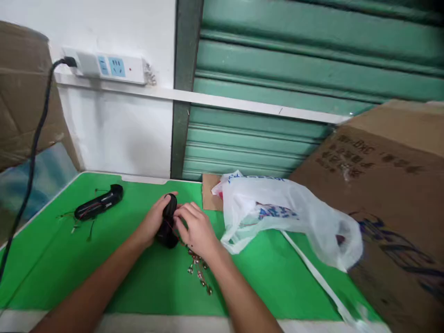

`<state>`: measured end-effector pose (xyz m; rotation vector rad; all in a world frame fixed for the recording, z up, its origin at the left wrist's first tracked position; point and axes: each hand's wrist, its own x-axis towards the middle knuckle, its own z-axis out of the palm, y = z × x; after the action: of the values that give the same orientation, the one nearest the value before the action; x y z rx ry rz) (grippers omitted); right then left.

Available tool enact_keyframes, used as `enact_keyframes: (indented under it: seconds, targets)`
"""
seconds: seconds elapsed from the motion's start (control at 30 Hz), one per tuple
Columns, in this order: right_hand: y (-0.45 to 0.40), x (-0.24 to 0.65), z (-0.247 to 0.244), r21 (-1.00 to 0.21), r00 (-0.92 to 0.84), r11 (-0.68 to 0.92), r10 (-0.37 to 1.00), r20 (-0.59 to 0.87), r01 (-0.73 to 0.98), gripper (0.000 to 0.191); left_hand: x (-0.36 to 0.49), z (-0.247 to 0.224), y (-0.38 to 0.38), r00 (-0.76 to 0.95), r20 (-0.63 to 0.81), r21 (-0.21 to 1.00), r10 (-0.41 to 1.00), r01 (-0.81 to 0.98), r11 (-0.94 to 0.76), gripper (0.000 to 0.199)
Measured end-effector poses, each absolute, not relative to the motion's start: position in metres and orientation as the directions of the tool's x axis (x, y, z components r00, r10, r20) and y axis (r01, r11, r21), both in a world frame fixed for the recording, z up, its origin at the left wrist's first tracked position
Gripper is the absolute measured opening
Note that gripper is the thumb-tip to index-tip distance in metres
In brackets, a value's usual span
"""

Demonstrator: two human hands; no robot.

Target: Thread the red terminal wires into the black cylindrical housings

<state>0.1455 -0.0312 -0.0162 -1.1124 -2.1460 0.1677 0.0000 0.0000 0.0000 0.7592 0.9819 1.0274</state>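
My left hand (154,219) is closed around a black plastic housing (168,236), holding it tilted up over the green tabletop. At the housing's right side, my right hand (194,226) has its fingertips pinched together against it; what lies between them is hidden. A thin red wire shows close to those fingers. Below my right wrist a cluster of small shiny metal pieces on thin leads (200,273) lies on the green surface. Off to the left rests a second black housing (99,204), glossy and elongated, with several thin wires sticking out.
A white plastic bag (277,208) lies to the right, partly over a cardboard piece (210,194). A large cardboard box (388,194) stands at the right edge. On the wall is a power strip (104,67) with a black cable (36,138) hanging down at the left. A white strip (319,277) crosses the tabletop (138,286).
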Motion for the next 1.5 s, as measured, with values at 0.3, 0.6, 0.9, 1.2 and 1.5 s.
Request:
enact_keyframes:
  seconds: [0.3,0.6,0.9,1.2,1.5]
  targets:
    - [-0.0363,0.1459,-0.0137,-0.378,-0.373,0.617,0.750,0.546,0.690,0.013,-0.0009,-0.0007,-0.0029,0.172,-0.278,0.920,0.945,-0.236,0.313,0.055]
    - [-0.0369,0.1485,-0.0140,-0.368,-0.379,0.613,0.754,0.537,0.699,0.014,-0.0020,-0.0041,-0.0038,0.189,-0.335,0.899,0.923,-0.230,0.373,0.052]
    - [-0.0388,0.1451,-0.0128,-0.336,-0.392,0.613,0.750,0.533,0.715,0.014,-0.0005,-0.0020,-0.0055,0.189,-0.330,0.871,0.925,-0.316,0.375,0.050]
    - [-0.0382,0.1440,-0.0148,-0.280,-0.408,0.609,0.742,0.532,0.742,0.013,0.0007,-0.0003,-0.0048,0.174,-0.332,0.874,0.927,-0.312,0.372,0.042]
    - [-0.0394,0.1468,-0.0114,-0.281,-0.414,0.620,0.733,0.539,0.732,0.015,-0.0008,-0.0025,-0.0046,0.192,-0.347,0.864,0.918,-0.315,0.393,0.052]
